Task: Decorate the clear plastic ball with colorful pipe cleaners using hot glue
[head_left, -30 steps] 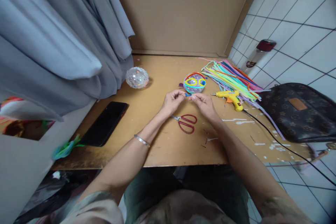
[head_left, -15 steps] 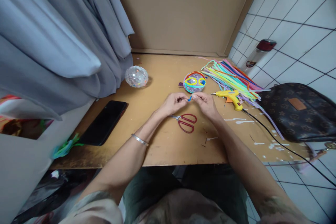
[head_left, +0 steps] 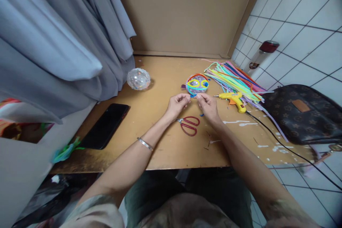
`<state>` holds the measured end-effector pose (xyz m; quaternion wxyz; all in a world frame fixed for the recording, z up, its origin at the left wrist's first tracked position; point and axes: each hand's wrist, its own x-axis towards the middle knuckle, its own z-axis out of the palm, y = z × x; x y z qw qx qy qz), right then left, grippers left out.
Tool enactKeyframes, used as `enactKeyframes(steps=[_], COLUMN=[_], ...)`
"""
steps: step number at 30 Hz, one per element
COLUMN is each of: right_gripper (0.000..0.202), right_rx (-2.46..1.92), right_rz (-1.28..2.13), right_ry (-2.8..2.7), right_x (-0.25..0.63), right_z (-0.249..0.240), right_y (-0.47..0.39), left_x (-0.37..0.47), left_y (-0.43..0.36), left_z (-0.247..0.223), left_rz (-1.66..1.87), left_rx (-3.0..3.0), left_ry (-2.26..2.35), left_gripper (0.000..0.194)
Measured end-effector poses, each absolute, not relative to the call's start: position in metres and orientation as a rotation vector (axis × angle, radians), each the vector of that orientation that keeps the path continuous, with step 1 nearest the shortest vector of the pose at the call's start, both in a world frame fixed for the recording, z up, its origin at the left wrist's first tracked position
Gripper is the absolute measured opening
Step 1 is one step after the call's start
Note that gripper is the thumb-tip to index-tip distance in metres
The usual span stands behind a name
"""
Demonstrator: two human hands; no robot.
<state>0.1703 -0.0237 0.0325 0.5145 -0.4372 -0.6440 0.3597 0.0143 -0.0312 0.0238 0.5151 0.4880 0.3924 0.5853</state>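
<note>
A short piece of blue pipe cleaner (head_left: 193, 96) is stretched between my hands. My left hand (head_left: 177, 106) pinches one end, and my right hand (head_left: 207, 106) pinches the other, with a bit of blue showing below its fingers. Just beyond them sits a clear ball (head_left: 197, 84) trimmed with red, yellow and turquoise pipe cleaners, a blue spot in one yellow ring and a purple tuft at its left. Red-handled scissors (head_left: 190, 121) lie on the table nearer to me, their blades partly under my left wrist.
A yellow glue gun (head_left: 233, 100) with a black cord lies right of my hands. Behind it are many coloured pipe cleaners (head_left: 235, 78). A brown bag (head_left: 301, 114), a bottle (head_left: 260, 55), a clear ball (head_left: 138, 78), a black phone (head_left: 105, 126) and a grey curtain (head_left: 80, 42) surround the table.
My fingertips have moved slightly apart, and more of the blue piece shows between them. A blue end now shows below my right hand.
</note>
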Motion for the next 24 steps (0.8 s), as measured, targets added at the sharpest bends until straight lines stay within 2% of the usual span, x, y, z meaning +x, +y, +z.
enactKeyframes(steps=[5,14,20,24], right_gripper=[0.038,0.028,0.035,0.043], right_rx=[-1.047,-1.042,-1.083,-1.071], right_rz=[0.781,0.724,0.756,0.923], right_ry=[-1.616,-1.701,-1.67,-1.606], right_x=[0.1706,0.1751,0.1773,0.1762], right_z=[0.033,0.0344,0.0357,0.0342], right_y=[-0.0238,-0.0211,-0.0187,-0.0181], left_x=[0.0133,0.0179,0.0169,0.0174], left_y=[-0.0319,-0.039,-0.0363,-0.0377], left_z=[0.027,0.0318,0.0282,0.0277], left_rz=[1.406,1.161,1.235,1.381], left_rx=[1.193,1.185,1.201,1.374], left_ry=[0.959,0.932,0.955,0.998], left_gripper=[0.035,0.02,0.024,0.023])
